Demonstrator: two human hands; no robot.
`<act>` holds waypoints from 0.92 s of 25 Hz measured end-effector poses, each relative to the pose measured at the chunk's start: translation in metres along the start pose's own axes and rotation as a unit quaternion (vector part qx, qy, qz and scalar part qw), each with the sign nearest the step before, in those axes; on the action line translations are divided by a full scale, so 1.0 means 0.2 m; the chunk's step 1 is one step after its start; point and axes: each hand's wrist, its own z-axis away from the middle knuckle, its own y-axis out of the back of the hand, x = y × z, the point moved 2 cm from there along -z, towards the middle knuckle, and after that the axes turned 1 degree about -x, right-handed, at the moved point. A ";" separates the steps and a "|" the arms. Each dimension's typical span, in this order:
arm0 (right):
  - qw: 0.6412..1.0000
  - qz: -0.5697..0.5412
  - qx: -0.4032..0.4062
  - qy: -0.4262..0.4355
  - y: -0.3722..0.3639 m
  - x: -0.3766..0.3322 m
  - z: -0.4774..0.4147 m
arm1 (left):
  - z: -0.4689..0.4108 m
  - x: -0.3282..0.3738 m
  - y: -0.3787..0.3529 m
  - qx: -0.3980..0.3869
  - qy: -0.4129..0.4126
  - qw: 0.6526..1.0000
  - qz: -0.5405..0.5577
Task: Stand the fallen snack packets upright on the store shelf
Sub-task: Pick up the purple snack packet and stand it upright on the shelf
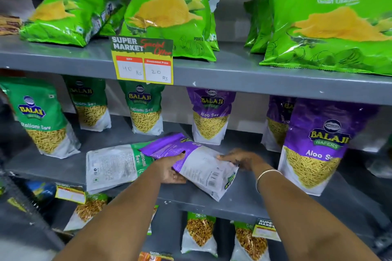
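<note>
A purple Aloo Sev packet [197,161] lies face down and tilted on the middle shelf [244,203], its white back up. My left hand [169,169] grips its left edge, thumb on top. My right hand [239,159] holds its right edge. Under its left end lies a green Ratlami Sev packet [114,165], flat on its face. Upright purple packets [316,144] stand to the right and behind, upright green packets [42,116] to the left.
The upper shelf holds large green chip bags [167,10], one at left leaning over, and a yellow price tag [142,61] hangs from its edge. The lower shelf shows more standing snack packets [199,233] and small price tags.
</note>
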 end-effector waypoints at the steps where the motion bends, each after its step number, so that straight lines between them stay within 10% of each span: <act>1: 1.000 0.016 -0.014 -0.007 0.01 -0.01 0.02 | 0.00 0.01 0.01 0.009 -0.004 1.000 -0.005; 10: 0.998 0.031 -0.047 -0.030 -0.01 -0.07 0.15 | 0.16 0.23 0.00 -0.032 -0.087 0.987 -0.128; 16: 0.984 -0.066 0.093 0.139 -0.09 -0.08 0.13 | 0.16 0.40 -0.13 -0.076 -0.225 0.929 -0.284; 23: 0.942 -0.144 0.286 0.104 -0.22 0.01 0.03 | 0.01 0.43 -0.18 -0.107 -0.276 0.902 -0.313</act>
